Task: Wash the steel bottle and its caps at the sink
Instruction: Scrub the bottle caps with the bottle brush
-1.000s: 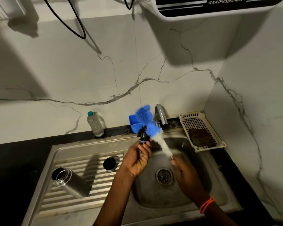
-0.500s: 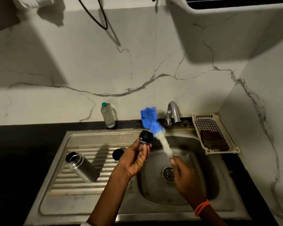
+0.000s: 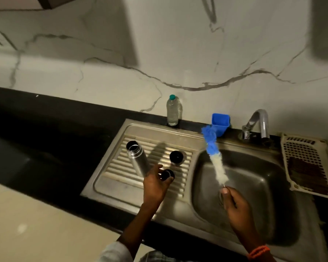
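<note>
The open steel bottle [image 3: 137, 158] lies tilted on the ribbed drainboard [image 3: 121, 168], mouth toward the wall. One black cap [image 3: 176, 157] stands on the drainboard to its right. My left hand [image 3: 154, 183] is over the drainboard with a second black cap [image 3: 168, 174] at its fingertips; I cannot tell whether the fingers still grip it. My right hand [image 3: 233, 202] holds the wire handle of a bottle brush [image 3: 215, 157] with white and blue bristles, slanting up over the sink basin [image 3: 254, 186].
A tap [image 3: 258, 122] stands behind the basin, a blue plastic holder [image 3: 220, 121] beside it. A clear plastic bottle [image 3: 172, 110] stands by the wall. A cream perforated tray [image 3: 303, 154] with a dark scrub pad lies at the right. Black counter lies at the left.
My left hand has moved from the brush over the basin leftward and down to the drainboard, carrying the black cap with it. The brush has stayed in my right hand. The view has swung left.
</note>
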